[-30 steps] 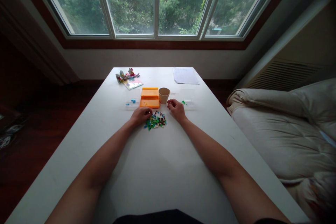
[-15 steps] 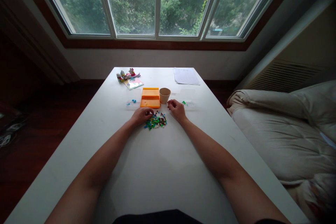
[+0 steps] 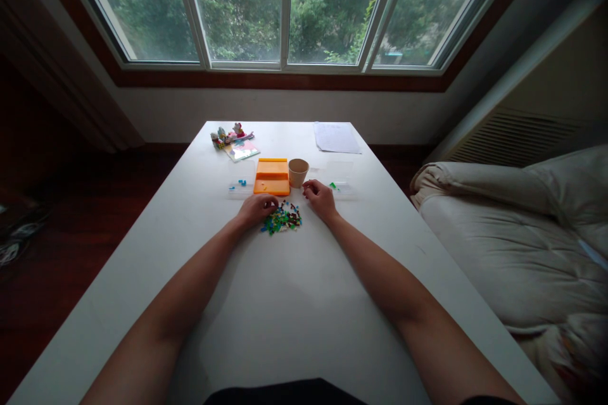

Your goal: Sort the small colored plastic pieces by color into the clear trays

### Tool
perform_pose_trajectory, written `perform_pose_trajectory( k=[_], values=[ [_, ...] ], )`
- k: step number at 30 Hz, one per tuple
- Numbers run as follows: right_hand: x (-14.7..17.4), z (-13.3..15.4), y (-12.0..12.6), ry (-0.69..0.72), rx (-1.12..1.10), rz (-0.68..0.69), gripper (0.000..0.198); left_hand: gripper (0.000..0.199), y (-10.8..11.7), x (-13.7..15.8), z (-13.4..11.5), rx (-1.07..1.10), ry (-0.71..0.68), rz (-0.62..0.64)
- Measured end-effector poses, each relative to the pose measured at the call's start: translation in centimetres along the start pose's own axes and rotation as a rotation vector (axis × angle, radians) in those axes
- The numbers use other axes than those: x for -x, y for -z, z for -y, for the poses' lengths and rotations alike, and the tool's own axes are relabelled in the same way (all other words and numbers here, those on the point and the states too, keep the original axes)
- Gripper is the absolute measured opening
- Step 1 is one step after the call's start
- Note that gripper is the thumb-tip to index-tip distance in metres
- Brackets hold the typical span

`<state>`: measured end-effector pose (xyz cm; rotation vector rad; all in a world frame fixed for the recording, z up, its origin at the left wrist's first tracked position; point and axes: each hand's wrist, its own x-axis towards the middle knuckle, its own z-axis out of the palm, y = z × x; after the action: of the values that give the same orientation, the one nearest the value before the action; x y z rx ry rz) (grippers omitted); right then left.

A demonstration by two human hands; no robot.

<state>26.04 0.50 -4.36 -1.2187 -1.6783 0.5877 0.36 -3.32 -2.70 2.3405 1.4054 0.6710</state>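
Observation:
A heap of small coloured building bricks [image 3: 283, 220], mostly green, blue and brown, lies on the white table [image 3: 285, 304]. At its upper left edge rests my left hand [image 3: 258, 207], fingers curled together; what they hold, if anything, is too small to make out. My right hand [image 3: 320, 195] is on the other side, thumb and fingertips pinched near the base of a brown paper cup [image 3: 298, 173]. Any piece in that pinch is hidden. Touching the cup's left side is an open orange case [image 3: 272, 185], with a few tiny pieces in its near half.
Clear trays flank the case: blue bricks [image 3: 242, 183] in the left one, green bricks [image 3: 333, 186] in the right. Farther back are small toy figures [image 3: 230, 135], a colourful card [image 3: 243, 150] and paper sheets [image 3: 336, 138]. A beige sofa [image 3: 513, 234] stands right of the table.

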Motion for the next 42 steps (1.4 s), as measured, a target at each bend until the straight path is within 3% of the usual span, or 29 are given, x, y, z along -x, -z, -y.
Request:
perform_pose_trajectory(
  k=[6,12,22,28,34,42],
  values=[
    [0.0,0.0,0.1,0.003,0.010,0.006,0.024,0.016,-0.2,0.0,0.1,0.010,-0.018,-0.045],
    [0.0,-0.2,0.0,0.011,0.011,0.006,0.025,0.016,0.3,-0.1,0.1,-0.005,0.018,-0.220],
    [0.1,-0.2,0.1,-0.003,0.010,0.010,0.024,0.023,2.5,0.3,3.1,-0.019,0.466,-0.641],
    [0.2,-0.2,0.1,0.000,-0.001,0.012,0.024,0.022,3.3,0.7,4.9,0.005,0.639,-0.719],
    [0.1,-0.1,0.0,-0.011,0.002,0.010,0.023,0.024,2.6,0.4,4.2,0.053,0.458,-0.603],
    [0.1,0.0,0.0,0.009,0.040,0.035,0.023,0.022,1.5,0.3,2.7,0.025,0.130,-0.181]
  ],
)
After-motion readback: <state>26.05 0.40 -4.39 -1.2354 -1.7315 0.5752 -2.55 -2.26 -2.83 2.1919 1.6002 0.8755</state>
